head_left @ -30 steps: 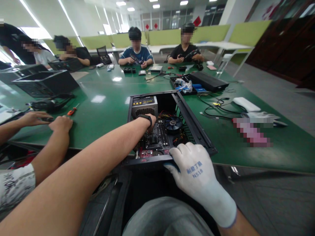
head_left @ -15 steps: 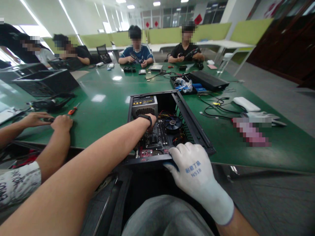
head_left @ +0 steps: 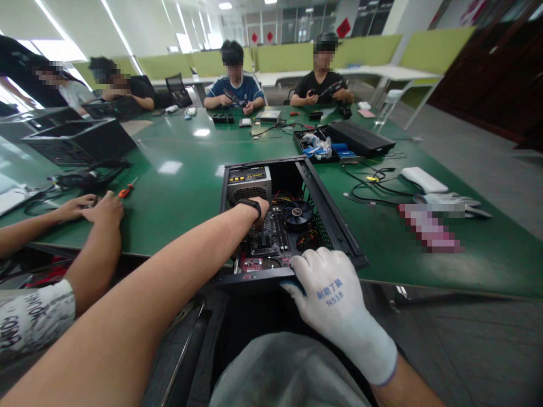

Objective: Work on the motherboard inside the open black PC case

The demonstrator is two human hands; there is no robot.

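An open black computer case (head_left: pixel 335 217) lies on the table edge in front of me. My bare left hand (head_left: pixel 263 210), with a dark band at the wrist, reaches down into it over the motherboard (head_left: pixel 265 243). Its fingers are hidden behind the wrist and back of the hand. Beside it sits the power supply (head_left: pixel 250 193), and to its right a round black fan (head_left: pixel 297 215). My right hand (head_left: pixel 328 282), in a white glove, is closed around the near rim of the case, fingers on top and thumb below.
To my left, a co-worker's hands (head_left: pixel 94 208) work near an orange screwdriver (head_left: pixel 126 190). Cables (head_left: pixel 369 186), gloves (head_left: pixel 449 200) and a blurred pink item (head_left: pixel 430 229) lie right. A toolbox (head_left: pixel 360 138) stands behind the case; more people sit across the green table (head_left: pixel 178 192).
My hands keep nearly the same places at the case. The co-worker's hands at the left have shifted slightly. The view has moved a little.
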